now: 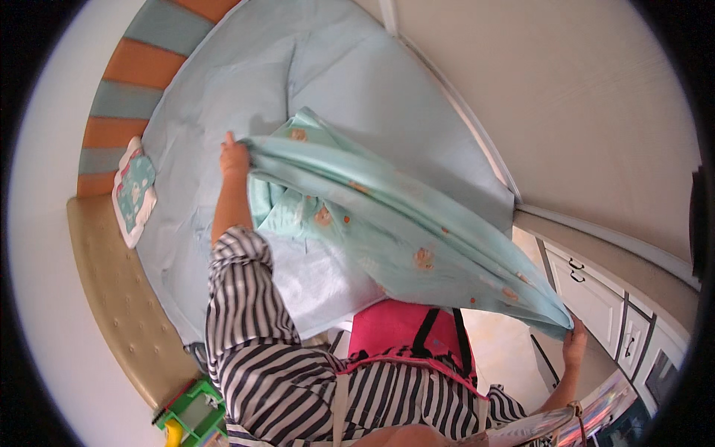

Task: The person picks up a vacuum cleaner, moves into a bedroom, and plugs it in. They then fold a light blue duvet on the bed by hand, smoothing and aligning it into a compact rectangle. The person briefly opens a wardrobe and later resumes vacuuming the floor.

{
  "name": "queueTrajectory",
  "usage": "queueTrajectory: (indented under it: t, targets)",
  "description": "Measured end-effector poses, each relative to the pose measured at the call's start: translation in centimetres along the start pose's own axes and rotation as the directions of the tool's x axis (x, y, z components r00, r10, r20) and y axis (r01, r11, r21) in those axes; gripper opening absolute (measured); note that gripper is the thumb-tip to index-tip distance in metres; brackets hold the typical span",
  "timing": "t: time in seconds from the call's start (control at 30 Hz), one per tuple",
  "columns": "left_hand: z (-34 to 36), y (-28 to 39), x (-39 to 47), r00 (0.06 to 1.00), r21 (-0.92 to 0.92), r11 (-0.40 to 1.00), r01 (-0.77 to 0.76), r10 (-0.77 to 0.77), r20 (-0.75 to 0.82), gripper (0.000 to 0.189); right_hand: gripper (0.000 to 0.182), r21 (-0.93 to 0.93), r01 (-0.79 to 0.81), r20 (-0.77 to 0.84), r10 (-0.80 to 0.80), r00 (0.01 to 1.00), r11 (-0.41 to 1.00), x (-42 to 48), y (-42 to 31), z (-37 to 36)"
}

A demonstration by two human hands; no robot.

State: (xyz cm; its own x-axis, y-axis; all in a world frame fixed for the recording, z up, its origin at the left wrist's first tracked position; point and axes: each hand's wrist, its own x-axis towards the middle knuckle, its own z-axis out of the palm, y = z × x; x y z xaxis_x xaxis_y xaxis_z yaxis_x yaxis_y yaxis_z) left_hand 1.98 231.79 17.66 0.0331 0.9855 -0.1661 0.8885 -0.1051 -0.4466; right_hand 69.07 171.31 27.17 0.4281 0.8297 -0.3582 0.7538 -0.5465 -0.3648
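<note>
A mint-green printed cloth [391, 223] with small animal figures and orange dots is stretched at a slant in front of me, gathered in long folds. My left hand [234, 156] grips its upper left end above the bed. At the lower right, my right hand [574, 338] holds a corner of the same cloth, beyond the bed's edge. Beneath the cloth lies a pale blue sheet [346, 67] covering the bed, with some creases. A small pillow [134, 193] with a white border and a green and pink print rests by the headboard.
A tan tufted headboard [117, 290] and an orange and grey padded panel [137, 62] edge the bed's left side. White drawers [592, 285] stand at the right below a ledge [586, 240]. A green plastic tray [195, 410] sits at the lower left. I wear a pink apron [391, 329].
</note>
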Motion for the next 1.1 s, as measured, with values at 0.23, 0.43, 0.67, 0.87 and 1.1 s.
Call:
queueTrajectory:
  t: [0.23, 0.43, 0.67, 0.87, 1.1]
  targets:
    - [3.9, -18.8, -27.5, 0.966, -0.131, 0.976, 0.172, -0.141, 0.216, 0.021, 0.045, -0.095, 0.086, 0.046, -0.082, 0.996, 0.992, -0.7, -7.5, -6.8]
    - [1.5, -22.7, -46.1, 0.883, -0.353, 0.81, 0.468, -0.442, 0.156, 0.025, 0.047, -0.202, 0.315, -0.068, -0.334, 0.94, 0.927, 3.3, -13.3, -11.9]
    - [-1.4, -36.4, -39.0, 0.846, -0.12, 0.888, 0.445, -0.46, -0.271, 0.022, 0.031, -0.39, 0.574, -0.175, -0.67, 0.722, 0.72, 22.7, -27.6, -17.4]
    - [-18.0, -44.9, -42.2, 0.537, -0.435, 0.841, 0.323, -0.541, -0.647, 0.027, 0.031, -0.564, 0.474, -0.468, -0.735, 0.491, 0.676, 21.4, -32.8, -29.8]
    - [-20.0, -45.5, -53.1, 0.489, -0.173, 0.861, 0.478, -0.424, -0.762, 0.034, 0.037, -0.597, 0.482, -0.443, -0.764, 0.468, 0.641, 20.6, -30.7, -27.8]
